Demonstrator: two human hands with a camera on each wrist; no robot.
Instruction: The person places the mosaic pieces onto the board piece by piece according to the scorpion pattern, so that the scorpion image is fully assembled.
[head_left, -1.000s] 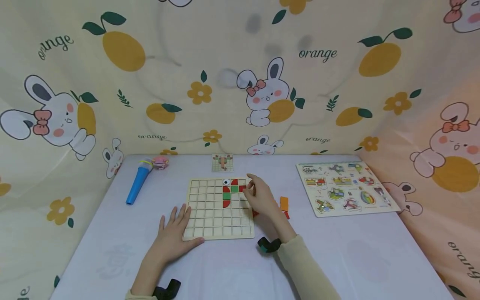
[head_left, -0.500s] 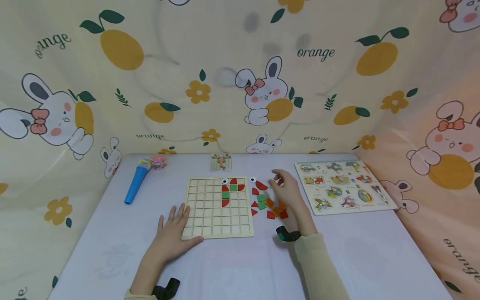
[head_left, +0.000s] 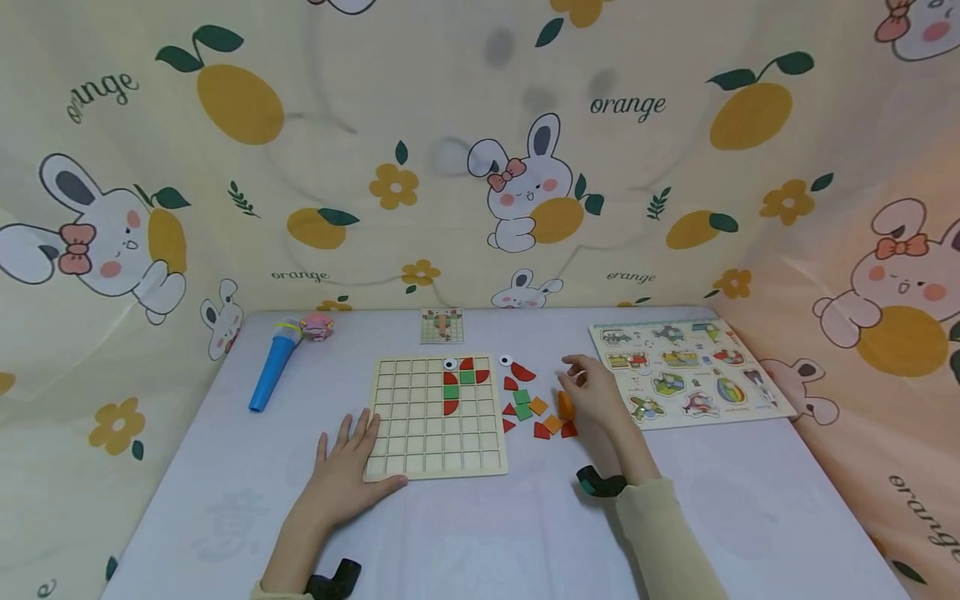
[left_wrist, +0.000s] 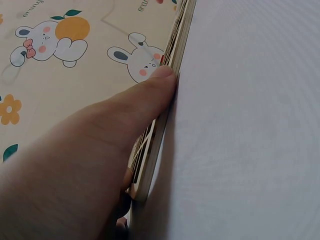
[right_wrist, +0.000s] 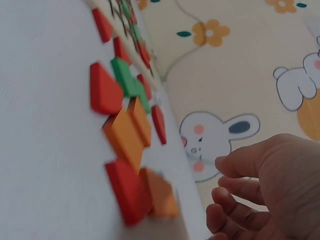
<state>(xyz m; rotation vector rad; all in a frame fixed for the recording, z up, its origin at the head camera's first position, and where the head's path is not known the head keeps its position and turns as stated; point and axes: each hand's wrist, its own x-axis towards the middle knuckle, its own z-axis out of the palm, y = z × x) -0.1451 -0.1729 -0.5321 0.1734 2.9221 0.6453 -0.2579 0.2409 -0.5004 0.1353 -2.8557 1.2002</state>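
My left hand (head_left: pixel 341 471) rests with spread fingers on the left edge of a wooden grid board (head_left: pixel 420 442); in the left wrist view its thumb (left_wrist: pixel 162 75) lies on the board's near edge. Red, green and eye-shaped pieces sit in the board's upper right cells, among them a green square (head_left: pixel 451 392). My right hand (head_left: pixel 596 396) hovers at the right end of the loose pieces, fingers loosely bent. In the right wrist view nothing shows between them. Nearest to it lie an orange piece (right_wrist: pixel 159 195) and a red piece (right_wrist: pixel 127 190).
Loose pieces lie right of the board: green squares (head_left: pixel 522 412), a red semicircle-like piece (head_left: pixel 522 372) and an eye piece (head_left: pixel 506 360). A pattern card (head_left: pixel 442 326) lies behind the board. A picture puzzle board (head_left: pixel 690 375) is at right, a blue toy microphone (head_left: pixel 274 367) at left.
My right hand has left the board's upper right cells and moved right, past the loose pieces, uncovering a red piece in the board and the loose ones. My left hand stays put.
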